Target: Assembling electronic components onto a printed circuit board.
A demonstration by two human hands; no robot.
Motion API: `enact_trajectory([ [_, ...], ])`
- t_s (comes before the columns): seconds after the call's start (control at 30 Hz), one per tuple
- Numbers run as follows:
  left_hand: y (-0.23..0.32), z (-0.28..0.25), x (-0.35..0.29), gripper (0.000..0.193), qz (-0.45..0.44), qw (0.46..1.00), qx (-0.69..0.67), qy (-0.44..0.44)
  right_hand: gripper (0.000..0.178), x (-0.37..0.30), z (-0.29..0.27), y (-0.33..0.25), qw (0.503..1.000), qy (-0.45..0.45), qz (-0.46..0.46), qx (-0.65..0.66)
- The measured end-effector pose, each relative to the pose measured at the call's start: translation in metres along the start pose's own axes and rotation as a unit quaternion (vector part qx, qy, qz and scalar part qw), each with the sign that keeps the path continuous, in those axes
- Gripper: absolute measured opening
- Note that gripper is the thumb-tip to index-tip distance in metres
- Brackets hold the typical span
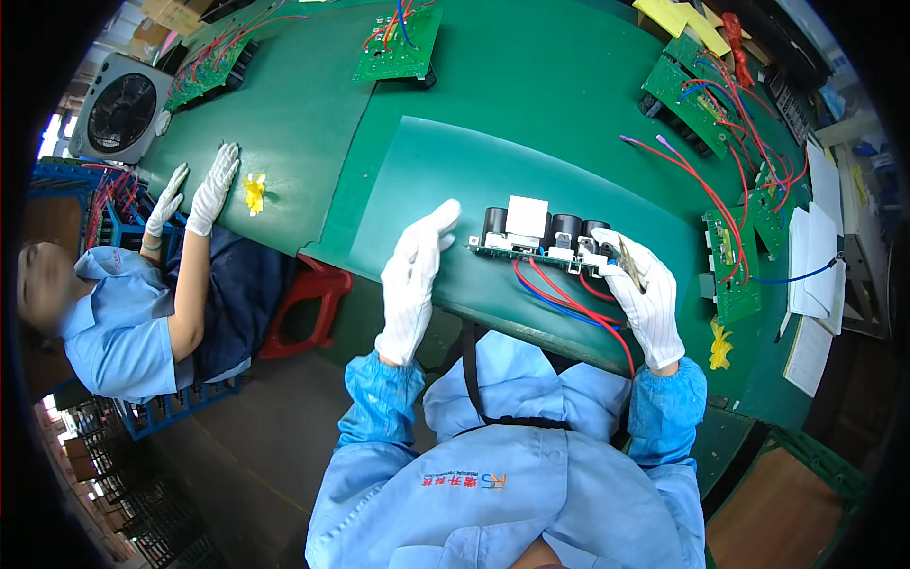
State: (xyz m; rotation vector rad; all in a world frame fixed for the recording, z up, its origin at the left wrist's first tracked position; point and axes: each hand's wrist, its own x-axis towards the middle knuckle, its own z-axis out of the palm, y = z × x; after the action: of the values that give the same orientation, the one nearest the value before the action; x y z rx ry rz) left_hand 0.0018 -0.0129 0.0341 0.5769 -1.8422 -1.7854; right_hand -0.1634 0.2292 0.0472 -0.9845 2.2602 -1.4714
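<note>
In front of me a green circuit board (545, 254) stands on its long edge, its black cylindrical capacitors (566, 228) and a white block (527, 217) facing away. Red and blue wires (569, 302) trail from it toward me. My right hand (648, 302), in a white glove, is closed at the board's right end. It holds a slim, pointed metal tool, which looks like tweezers (629, 265). My left hand (415, 280), gloved too, is held beside the board's left end, fingers stretched out and apart from it.
Wired boards lie at the right (730, 256), far right (690, 95) and far edge (398, 43). Papers (813, 256) line the right side. At the left a co-worker (142, 313) rests gloved hands on the table near yellow scraps (254, 193). A fan (121, 109) stands beyond.
</note>
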Motion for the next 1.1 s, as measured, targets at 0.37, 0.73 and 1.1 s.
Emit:
enact_trajectory([
  [0.37,-0.024,0.011,0.019,0.062,-0.036,0.990,0.010,-0.134,0.039,-0.006,0.004,0.006,0.994,0.013,0.091,0.051],
  [0.73,-0.085,-0.005,0.009,0.061,-0.062,0.994,0.051,-0.077,0.056,-0.011,-0.007,-0.011,0.990,0.033,0.074,0.115],
  [1.1,-0.032,0.012,0.019,0.063,-0.029,0.990,-0.028,-0.135,0.101,-0.020,0.000,-0.068,0.972,0.033,-0.076,-0.219],
])
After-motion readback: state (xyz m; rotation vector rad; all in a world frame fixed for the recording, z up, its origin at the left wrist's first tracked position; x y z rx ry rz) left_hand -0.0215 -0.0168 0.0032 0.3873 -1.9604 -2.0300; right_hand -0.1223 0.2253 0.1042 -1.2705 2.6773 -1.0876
